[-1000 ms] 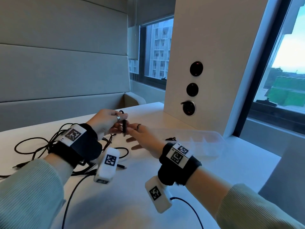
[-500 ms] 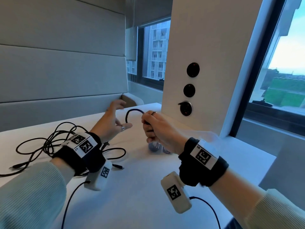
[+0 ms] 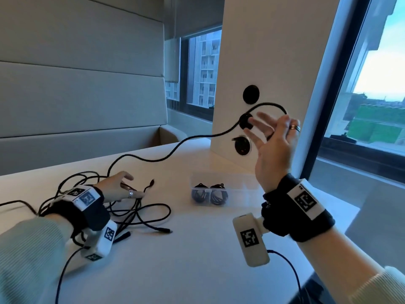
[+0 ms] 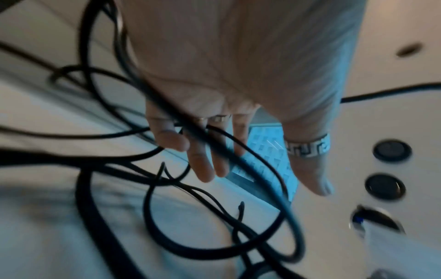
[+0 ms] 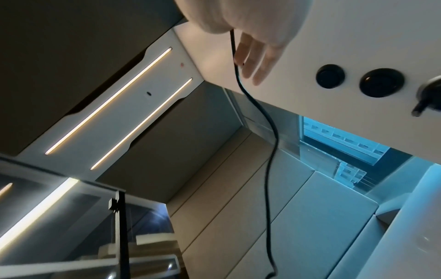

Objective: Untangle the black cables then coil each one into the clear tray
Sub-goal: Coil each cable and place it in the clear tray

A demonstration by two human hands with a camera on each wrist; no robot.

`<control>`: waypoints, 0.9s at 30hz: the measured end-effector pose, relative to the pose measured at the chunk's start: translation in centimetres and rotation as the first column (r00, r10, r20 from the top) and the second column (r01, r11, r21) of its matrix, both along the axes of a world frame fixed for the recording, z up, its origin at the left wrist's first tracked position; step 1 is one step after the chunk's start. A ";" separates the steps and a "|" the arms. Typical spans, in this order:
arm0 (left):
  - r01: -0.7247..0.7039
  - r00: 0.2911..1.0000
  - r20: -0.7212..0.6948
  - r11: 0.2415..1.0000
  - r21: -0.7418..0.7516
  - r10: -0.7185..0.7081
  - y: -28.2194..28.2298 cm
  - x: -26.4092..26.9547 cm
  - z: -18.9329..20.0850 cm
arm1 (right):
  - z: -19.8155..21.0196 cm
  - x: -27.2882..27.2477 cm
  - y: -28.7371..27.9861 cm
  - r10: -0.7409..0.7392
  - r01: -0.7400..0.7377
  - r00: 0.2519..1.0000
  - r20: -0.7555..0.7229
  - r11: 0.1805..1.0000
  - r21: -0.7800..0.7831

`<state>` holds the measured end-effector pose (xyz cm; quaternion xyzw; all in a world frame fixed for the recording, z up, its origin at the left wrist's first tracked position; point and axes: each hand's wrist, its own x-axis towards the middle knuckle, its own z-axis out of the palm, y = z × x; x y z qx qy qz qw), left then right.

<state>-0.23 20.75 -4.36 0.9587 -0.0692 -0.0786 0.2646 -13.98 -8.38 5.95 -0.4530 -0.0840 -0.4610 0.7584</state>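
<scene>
A tangle of black cables (image 3: 140, 213) lies on the white table (image 3: 175, 270) at the left. My left hand (image 3: 122, 187) rests flat on it with straight fingers; in the left wrist view the fingers (image 4: 203, 169) lie among the loops (image 4: 214, 251). My right hand (image 3: 282, 121) is raised in front of the pillar and pinches the end of one black cable (image 3: 175, 148), which arcs down to the tangle. In the right wrist view that cable (image 5: 272, 151) hangs from the hand (image 5: 253, 54). The clear tray (image 3: 241, 189) holds two coiled cables (image 3: 209, 195) in its left compartments.
A white pillar with round black sockets (image 3: 251, 94) stands just behind my right hand. A padded bench back (image 3: 76, 106) runs along the far side. A window (image 3: 372, 95) is at the right, and the table's edge falls away at the right front.
My right hand rose and swung right, drawing one cable up out of the tangle. My left hand dropped onto the tangle. The tray with its coils came into view.
</scene>
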 end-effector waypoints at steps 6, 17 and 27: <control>-0.200 0.970 -0.241 0.615 -0.763 0.017 -0.8 -0.7 1.3 | -1.2 0.8 -0.9 -0.073 0.077 0.994 -0.079 0.996 0.046; -0.118 0.992 -0.122 -0.187 -0.975 0.010 -3.9 -2.1 6.1 | -4.3 1.5 2.3 0.216 -0.298 0.921 -0.324 0.927 -0.229; 0.140 0.985 0.072 0.496 -0.857 -0.155 -8.9 -7.6 7.1 | -4.4 4.0 8.3 0.250 -0.619 0.709 -0.659 0.668 -0.413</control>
